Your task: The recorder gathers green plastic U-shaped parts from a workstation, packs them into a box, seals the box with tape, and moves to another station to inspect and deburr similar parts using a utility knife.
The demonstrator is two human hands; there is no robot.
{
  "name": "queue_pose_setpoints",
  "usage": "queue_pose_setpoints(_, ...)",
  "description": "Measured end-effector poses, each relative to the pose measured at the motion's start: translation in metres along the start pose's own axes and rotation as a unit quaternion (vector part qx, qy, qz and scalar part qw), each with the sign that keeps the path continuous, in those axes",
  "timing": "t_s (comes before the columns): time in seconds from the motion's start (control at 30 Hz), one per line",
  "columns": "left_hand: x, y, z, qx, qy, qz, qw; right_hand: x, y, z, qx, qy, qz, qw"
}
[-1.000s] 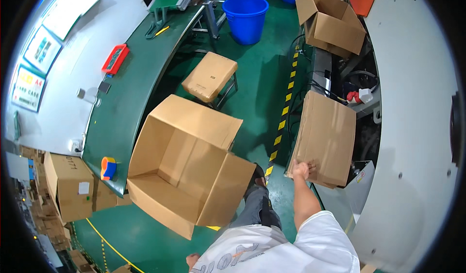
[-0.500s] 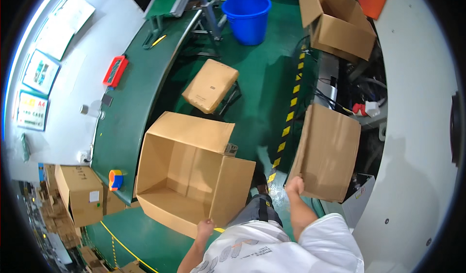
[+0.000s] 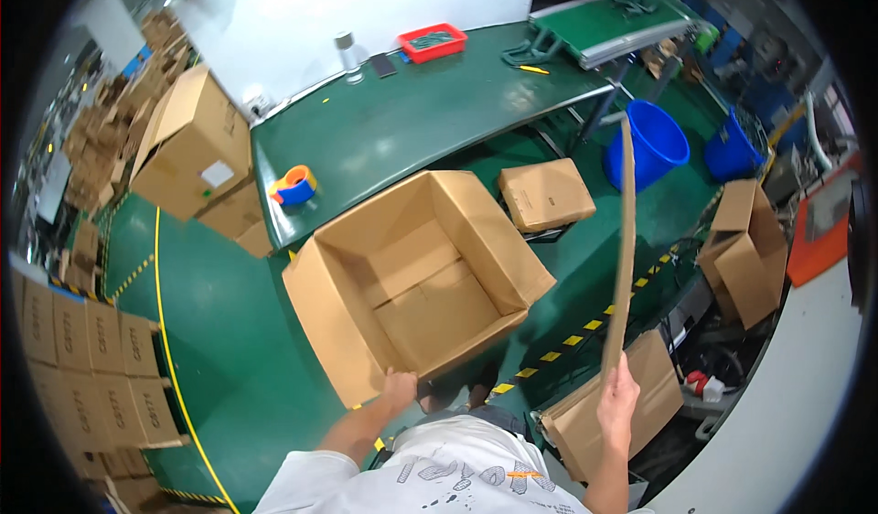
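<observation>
A large open cardboard box point(image 3: 343, 326) stands in front of me, its top flaps spread outward and its inside bare. My left hand point(image 3: 400, 389) is closed on the near edge of this box. With my right hand point(image 3: 619, 397) I grip the lower end of a flat cardboard sheet point(image 3: 626, 249), which is held up and seen nearly edge-on, to the right of the box. More flat cardboard point(image 3: 654, 390) leans at the lower right, partly behind my right forearm.
Behind the box runs a green workbench point(image 3: 393, 125) with a tape dispenser point(image 3: 294, 187) and a red tray point(image 3: 432, 46). A closed carton point(image 3: 546, 194) sits on a low stand. Blue bins point(image 3: 651, 144) are farther right; stacked cartons point(image 3: 91, 358) fill the left.
My right hand has lifted a cardboard sheet from the leaning pile at the right. My left hand still holds the box edge; the box is turned, and the view has swung left.
</observation>
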State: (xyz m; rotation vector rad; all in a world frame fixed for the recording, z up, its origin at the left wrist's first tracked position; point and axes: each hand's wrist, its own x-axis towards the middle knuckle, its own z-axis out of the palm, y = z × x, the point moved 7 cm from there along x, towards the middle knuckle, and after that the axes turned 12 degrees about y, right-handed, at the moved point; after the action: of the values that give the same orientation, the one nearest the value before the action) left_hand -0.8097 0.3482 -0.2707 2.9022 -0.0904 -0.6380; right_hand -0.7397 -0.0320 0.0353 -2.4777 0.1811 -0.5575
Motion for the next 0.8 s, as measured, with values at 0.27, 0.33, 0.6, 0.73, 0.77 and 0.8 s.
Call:
queue_pose_setpoints(0.27, 0.008, -0.035, -0.02, -0.024, 0.061, 0.005, 0.998, -0.019, -0.112, 0.097, 0.264, -0.068, 0.025, 0.962)
queue_pose_setpoints(0.33, 0.01, -0.037, -0.009, -0.044, 0.085, 0.006, 0.995, -0.024, -0.118, 0.11, 0.265, -0.105, 0.017, 0.958)
queue_pose_setpoints(0.6, -0.001, -0.035, -0.002, -0.12, 0.12, -0.034, 0.985, 0.033, -0.153, 0.128, 0.504, -0.107, 0.16, 0.842)
queue_pose_setpoints(0.73, -0.005, -0.036, -0.005, -0.118, 0.109, -0.026, 0.987, 0.051, -0.125, 0.162, 0.478, -0.157, 0.218, 0.836)
queue_pose_setpoints(0.77, -0.005, -0.037, -0.01, -0.146, 0.159, -0.028, 0.976, 0.047, -0.11, 0.174, 0.467, -0.173, 0.243, 0.832)
queue_pose_setpoints(0.8, -0.006, -0.04, -0.017, -0.173, 0.21, -0.033, 0.962, 0.035, -0.101, 0.188, 0.447, -0.209, 0.27, 0.827)
